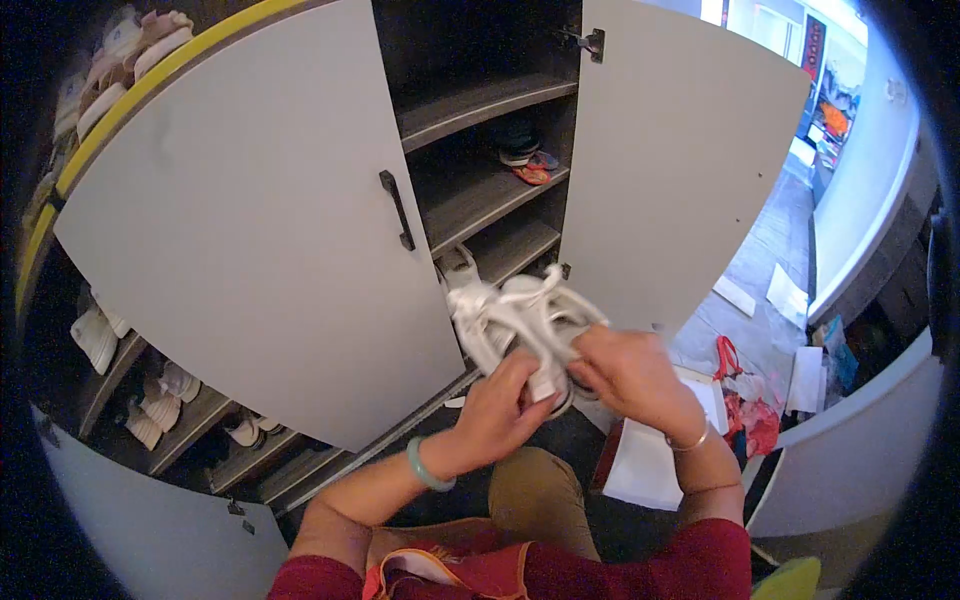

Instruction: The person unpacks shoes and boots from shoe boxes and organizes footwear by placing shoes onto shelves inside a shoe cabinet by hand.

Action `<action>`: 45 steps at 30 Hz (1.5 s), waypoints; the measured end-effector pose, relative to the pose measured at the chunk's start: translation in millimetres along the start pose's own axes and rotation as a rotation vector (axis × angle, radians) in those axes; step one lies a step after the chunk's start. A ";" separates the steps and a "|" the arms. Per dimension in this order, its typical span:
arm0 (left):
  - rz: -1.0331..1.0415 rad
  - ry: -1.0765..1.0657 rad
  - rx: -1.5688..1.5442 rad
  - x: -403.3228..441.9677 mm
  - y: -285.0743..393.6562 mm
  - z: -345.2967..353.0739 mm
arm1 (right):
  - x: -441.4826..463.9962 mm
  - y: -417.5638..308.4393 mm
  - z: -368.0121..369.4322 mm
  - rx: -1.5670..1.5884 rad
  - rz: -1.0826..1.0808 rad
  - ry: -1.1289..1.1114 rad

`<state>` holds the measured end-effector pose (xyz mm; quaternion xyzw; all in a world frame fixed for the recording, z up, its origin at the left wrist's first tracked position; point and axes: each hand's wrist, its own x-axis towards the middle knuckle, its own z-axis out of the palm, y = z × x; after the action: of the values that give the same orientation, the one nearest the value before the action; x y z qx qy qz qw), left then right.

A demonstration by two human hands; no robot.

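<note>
A pair of white strappy sandals (505,310) is held up in front of the cabinet, slightly blurred. My left hand (495,412) is closed round the left sandal near its lower end. On the other sandal, my right hand (635,375) has its fingers curled at the side. Behind the sandals, the shoe cabinet shows dark shelves (490,110), with a pair of colourful shoes (532,172) on a middle shelf. A pale shoe (460,265) sits low on the shelving, partly hidden by the sandals.
A white cabinet door (240,220) with a black handle stands on the left; another door (680,150) swings open on the right. An open shoebox (650,465) lies below my right arm beside red plastic (750,420). Several shoes (155,410) fill the left shelves.
</note>
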<state>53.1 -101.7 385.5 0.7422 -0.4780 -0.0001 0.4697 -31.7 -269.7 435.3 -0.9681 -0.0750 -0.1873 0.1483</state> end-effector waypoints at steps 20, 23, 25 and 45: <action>0.284 0.254 0.537 152.9 -41.2 -38.4 | 143.2 98.7 50.9 -0.051 -0.153 0.815; 0.264 0.277 0.591 168.2 -49.9 -40.7 | 172.3 110.7 63.6 -0.027 -0.205 0.875; 0.248 0.319 0.628 187.5 -66.1 -41.3 | 197.2 124.8 69.4 -0.047 -0.224 0.905; -0.131 0.437 0.445 262.4 -232.0 -18.5 | 305.9 171.6 163.0 -0.165 0.151 0.701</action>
<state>368.6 -251.4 351.9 0.8384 -0.3050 0.2337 0.3865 339.2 -353.0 364.3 -0.8568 0.0673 -0.5015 0.0998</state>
